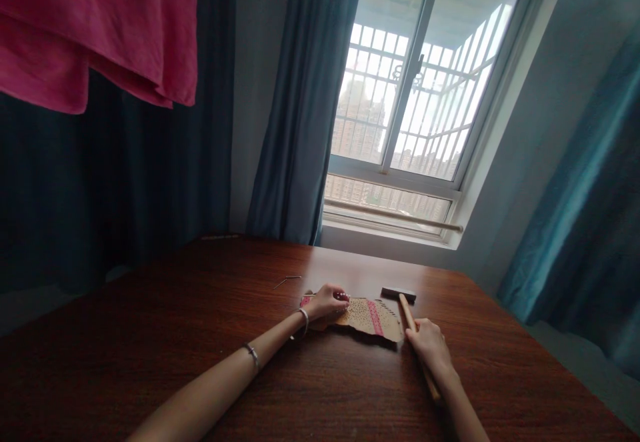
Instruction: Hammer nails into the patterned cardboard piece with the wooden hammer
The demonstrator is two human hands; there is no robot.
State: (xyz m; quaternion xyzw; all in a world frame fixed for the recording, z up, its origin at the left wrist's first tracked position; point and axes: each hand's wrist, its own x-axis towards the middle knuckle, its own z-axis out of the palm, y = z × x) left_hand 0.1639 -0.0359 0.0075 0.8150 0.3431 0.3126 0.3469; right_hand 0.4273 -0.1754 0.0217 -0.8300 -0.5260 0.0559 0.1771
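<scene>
My right hand is wrapped around the wooden handle of a hammer. The dark hammer head is low over or on the table, just right of a torn-edged piece of cardboard. Many small dark holes or dots cover the cardboard, along with pink patterned strips. Over its left part is my left hand, with fingers curled together. Whatever those fingertips hold, if anything, is too small to make out. Beyond the left hand lie a few thin metal pieces, perhaps nails.
All of this is on a brown wooden table. Behind it stand a dark blue curtain and a barred window. A pink cloth hangs at the upper left. Another curtain is at the right.
</scene>
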